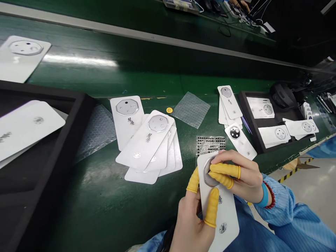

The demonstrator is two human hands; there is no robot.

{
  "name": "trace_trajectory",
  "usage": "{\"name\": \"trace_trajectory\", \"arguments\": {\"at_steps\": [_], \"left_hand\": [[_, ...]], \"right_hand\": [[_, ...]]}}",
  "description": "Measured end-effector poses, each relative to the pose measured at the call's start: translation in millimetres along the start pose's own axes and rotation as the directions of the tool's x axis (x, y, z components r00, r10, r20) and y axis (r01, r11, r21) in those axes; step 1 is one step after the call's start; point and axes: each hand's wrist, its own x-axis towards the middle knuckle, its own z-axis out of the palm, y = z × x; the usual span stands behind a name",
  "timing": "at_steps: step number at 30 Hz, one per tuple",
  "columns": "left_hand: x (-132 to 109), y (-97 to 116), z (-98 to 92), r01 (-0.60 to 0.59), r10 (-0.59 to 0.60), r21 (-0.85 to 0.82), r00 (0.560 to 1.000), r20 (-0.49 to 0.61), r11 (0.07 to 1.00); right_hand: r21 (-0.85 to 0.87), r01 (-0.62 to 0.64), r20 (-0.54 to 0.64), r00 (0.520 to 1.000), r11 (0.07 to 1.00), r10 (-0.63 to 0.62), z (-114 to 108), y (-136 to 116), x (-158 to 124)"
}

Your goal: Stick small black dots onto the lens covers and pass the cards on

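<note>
**Fig. Fingertip work at the camera plate of a white phone back panel**

Lower right of frame: the L hand (194, 218) holds the phone back panel (225, 213) by its edges, thumb on the face; its grip is closed round the panel, tilted above the table (105, 210). The R hand (245, 173) has its fingertips bunched at the camera plate (207, 176), approx. at the panel's top end; grip narrow, but cannot tell if a small part is pinched. Just beyond lies a dotted sheet (210, 141), its black dots in rows w/ gaps.

Step in hand (judged): fitting or pressing sth. small at the plate. Next move prob. calls for a steady L hold & light, exact R fingertip pressure.

Surface: green, glossy. Centre, a fanned panel pile (143, 140); nr. it, bubble wrap (191, 110) & a small yellow disc (169, 110). Left edge, a black tray (76, 94) w/ panels; right, a second tray (249, 120), also loaded.

Room: dim at upper right, w/ cables & a co-worker's hand (243, 5); pale floor (312, 182), striped tape, right edge.
</note>
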Motion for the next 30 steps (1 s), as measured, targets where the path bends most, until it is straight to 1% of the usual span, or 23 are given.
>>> {"name": "trace_trajectory", "arguments": {"at_steps": [5, 8, 11, 13, 15, 17, 19, 21, 23, 24, 26, 28, 30], "left_hand": [[2.0, 7.4, -1.7, 0.007, -0.006, -0.059, 1.0, 0.02, 0.998], [2.8, 11.0, -2.7, 0.037, -0.035, -0.059, 0.999, 0.031, 0.998], [3.4, 13.1, -0.5, 0.037, -0.036, -0.078, 0.999, 0.019, 0.996], [3.2, 11.7, 1.6, 0.018, -0.017, -0.105, 1.0, 0.018, 0.994], [2.4, 7.3, 1.7, -0.007, 0.008, -0.088, 1.0, 0.006, 0.996], [1.3, 1.3, -1.5, -0.027, 0.027, -0.019, 1.0, -0.016, 0.999], [0.9, -3.3, -7.5, -0.037, 0.037, 0.046, 0.999, -0.001, 0.998], [1.9, -4.2, -13.3, -0.045, 0.042, 0.053, 0.998, 0.046, 0.998], [4.3, -1.4, -16.2, -0.045, 0.043, 0.017, 0.995, 0.094, 0.999], [5.8, 0.6, -16.1, -0.048, 0.048, -0.001, 0.993, 0.105, 0.999], [9.0, 4.3, -13.8, -0.064, 0.065, -0.017, 0.992, 0.108, 0.998], [12.2, 6.1, -10.3, -0.093, 0.094, -0.011, 0.991, 0.096, 0.996], [15.0, 6.4, -7.2, -0.119, 0.121, -0.018, 0.989, 0.083, 0.993]], "right_hand": [[0.016, -0.049, 0.002, 0.999, 0.999, 0.049, 0.1, -0.7, -0.7], [0.018, -0.044, 0.013, 0.999, 0.999, 0.044, -0.6, -0.9, 0.0], [0.028, -0.038, 0.007, 0.999, 0.999, 0.038, -0.2, -0.6, -0.9], [0.035, -0.037, 0.01, 0.999, 0.999, 0.037, 0.3, -0.9, -2.0], [0.032, -0.043, 0.021, 0.999, 0.999, 0.042, -0.1, -1.7, -2.0], [0.014, -0.11, 0.045, 0.993, 0.994, 0.109, -2.6, -2.8, 0.3], [-0.016, -0.239, 0.085, 0.967, 0.971, 0.24, -7.2, -3.2, 4.5], [0.001, -0.367, 0.164, 0.918, 0.93, 0.362, -12.5, -2.7, 8.7], [0.114, -0.474, 0.275, 0.859, 0.873, 0.431, -16.3, -1.8, 10.5], [0.183, -0.528, 0.33, 0.827, 0.829, 0.454, -17.3, -1.5, 10.2], [0.285, -0.609, 0.391, 0.779, 0.74, 0.491, -17.5, -1.4, 7.7], [0.324, -0.639, 0.39, 0.762, 0.697, 0.518, -16.2, -1.9, 4.4], [0.329, -0.637, 0.364, 0.767, 0.697, 0.529, -14.8, -2.3, 2.0]]}}
